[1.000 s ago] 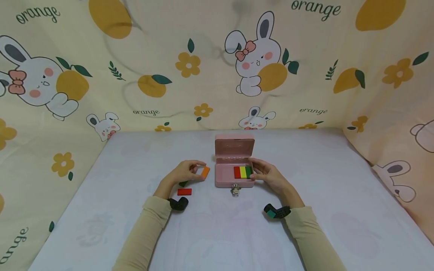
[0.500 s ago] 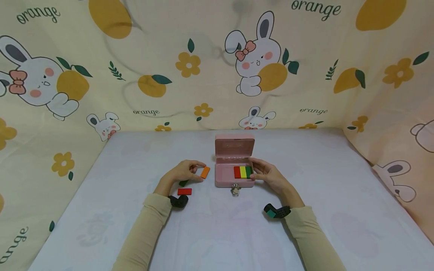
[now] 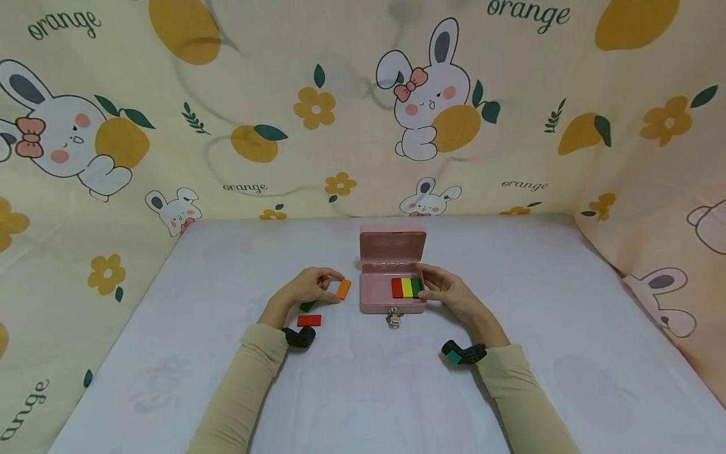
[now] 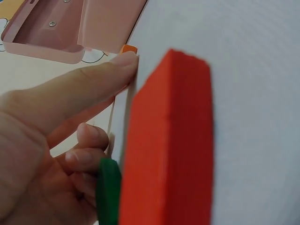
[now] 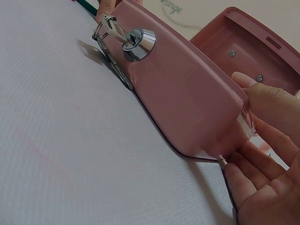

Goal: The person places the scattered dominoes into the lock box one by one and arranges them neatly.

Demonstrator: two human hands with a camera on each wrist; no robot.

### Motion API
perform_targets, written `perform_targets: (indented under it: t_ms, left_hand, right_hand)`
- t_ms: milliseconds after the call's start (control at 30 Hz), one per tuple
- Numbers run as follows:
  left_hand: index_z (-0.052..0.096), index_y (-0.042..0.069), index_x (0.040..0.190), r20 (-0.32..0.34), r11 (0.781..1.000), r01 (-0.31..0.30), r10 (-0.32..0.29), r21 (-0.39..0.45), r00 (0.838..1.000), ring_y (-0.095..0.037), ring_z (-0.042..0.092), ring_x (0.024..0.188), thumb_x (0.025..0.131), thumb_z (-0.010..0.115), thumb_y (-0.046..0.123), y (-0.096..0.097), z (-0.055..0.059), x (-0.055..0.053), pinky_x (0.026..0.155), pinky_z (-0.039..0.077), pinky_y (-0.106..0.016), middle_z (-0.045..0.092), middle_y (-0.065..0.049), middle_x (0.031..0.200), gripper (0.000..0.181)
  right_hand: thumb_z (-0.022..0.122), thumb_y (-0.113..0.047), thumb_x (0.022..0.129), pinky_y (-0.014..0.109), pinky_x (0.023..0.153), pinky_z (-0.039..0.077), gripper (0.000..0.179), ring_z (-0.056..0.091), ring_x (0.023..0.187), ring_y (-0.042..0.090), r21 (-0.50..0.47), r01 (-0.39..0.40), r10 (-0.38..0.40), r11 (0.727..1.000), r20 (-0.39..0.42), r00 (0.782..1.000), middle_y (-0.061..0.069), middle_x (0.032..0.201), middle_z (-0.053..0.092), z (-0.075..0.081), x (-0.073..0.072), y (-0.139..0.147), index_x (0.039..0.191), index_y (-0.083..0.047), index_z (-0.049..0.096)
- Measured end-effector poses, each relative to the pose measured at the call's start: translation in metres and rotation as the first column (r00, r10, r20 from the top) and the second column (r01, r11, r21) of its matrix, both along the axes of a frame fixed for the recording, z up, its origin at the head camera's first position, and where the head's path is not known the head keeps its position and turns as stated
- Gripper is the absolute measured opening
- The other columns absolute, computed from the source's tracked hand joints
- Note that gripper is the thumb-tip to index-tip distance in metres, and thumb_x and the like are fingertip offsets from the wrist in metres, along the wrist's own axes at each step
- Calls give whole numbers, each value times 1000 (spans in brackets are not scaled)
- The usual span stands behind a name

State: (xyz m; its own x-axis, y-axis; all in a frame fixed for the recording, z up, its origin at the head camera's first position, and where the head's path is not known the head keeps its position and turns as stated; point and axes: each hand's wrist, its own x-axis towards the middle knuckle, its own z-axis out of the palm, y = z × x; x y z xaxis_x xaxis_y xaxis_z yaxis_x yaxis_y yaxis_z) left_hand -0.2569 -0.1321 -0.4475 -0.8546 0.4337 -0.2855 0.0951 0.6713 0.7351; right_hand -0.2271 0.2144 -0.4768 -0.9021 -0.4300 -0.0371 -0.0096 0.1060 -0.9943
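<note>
My left hand [image 3: 309,287] pinches an orange block [image 3: 343,289] between thumb and fingers, just left of the pink cash box [image 3: 377,309]. Only the block's end [image 4: 129,48] shows past the thumb in the left wrist view. The box stands with its lid [image 3: 392,247] raised. Side by side in its right part lie a red block [image 3: 396,288], a yellow block [image 3: 406,288] and a green block [image 3: 416,288]. My right hand [image 3: 450,293] grips the box's right side, thumb at the rim and fingers along the outer wall [image 5: 220,136].
A red block [image 3: 309,320] and a partly hidden green block [image 3: 307,307] lie on the white tabletop [image 3: 363,391] by the left wrist. A key sits in the lock [image 5: 139,44] on the box's front, with a metal ring hanging from it. Patterned cloth [image 3: 351,94] rises behind the table.
The left wrist has shifted very slightly away from the body. Both hands keep their holds, and the blocks and box look unmoved.
</note>
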Motion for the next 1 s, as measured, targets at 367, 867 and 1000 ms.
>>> perform_targets:
  t_ms: [367,867,1000]
  left_hand:
    - [63,10,122,-26,1000,-11,11,11,1000,-14,42,70,82,77,21,1,-1,1,66,31,-26,41,2,72,44]
    - [61,11,126,-73,998,-46,49,43,996,-14,43,72,82,77,21,4,2,10,65,33,-26,43,1,75,48]
    - [61,10,125,-100,998,-43,47,46,994,-14,43,72,81,78,21,6,3,11,66,34,-26,43,1,74,48]
  right_hand:
    - [66,-9,90,13,103,36,69,20,149,36,5,-1,1,1000,-8,1000,19,159,25,-1,-2,1,149,-5,32]
    - [65,-9,90,13,103,36,68,21,149,37,12,9,-9,1000,-2,1000,19,159,25,0,0,0,149,-5,32]
    - [66,-9,90,13,103,36,68,21,149,37,14,12,-12,1000,0,1000,19,158,26,0,0,0,149,-5,32]
